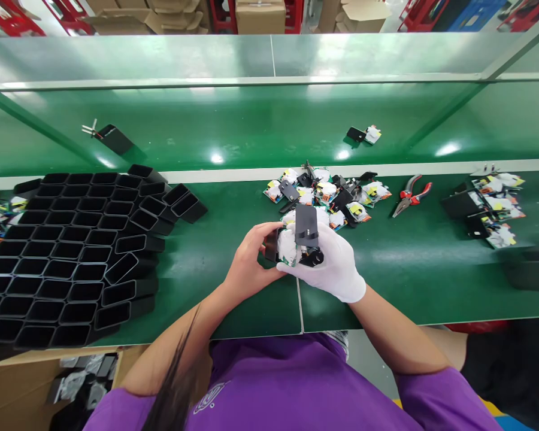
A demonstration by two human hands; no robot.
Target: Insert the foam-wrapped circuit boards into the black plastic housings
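My bare left hand grips a small black plastic case, its fingers partly hidden behind the case. In a white glove, my right hand holds a circuit board assembly with a white covering. A black end cap stands up from the assembly in front of the gloved fingers. The case and the assembly are side by side; whether one has entered the other cannot be made out. Just beyond my hands lies a pile of similar board assemblies with black caps.
Rows of open black housings cover the bench's left side. Red-handled pliers lie right of the pile. More board assemblies sit at far right. Behind the bench's white strip are a black case with prongs and another small assembly.
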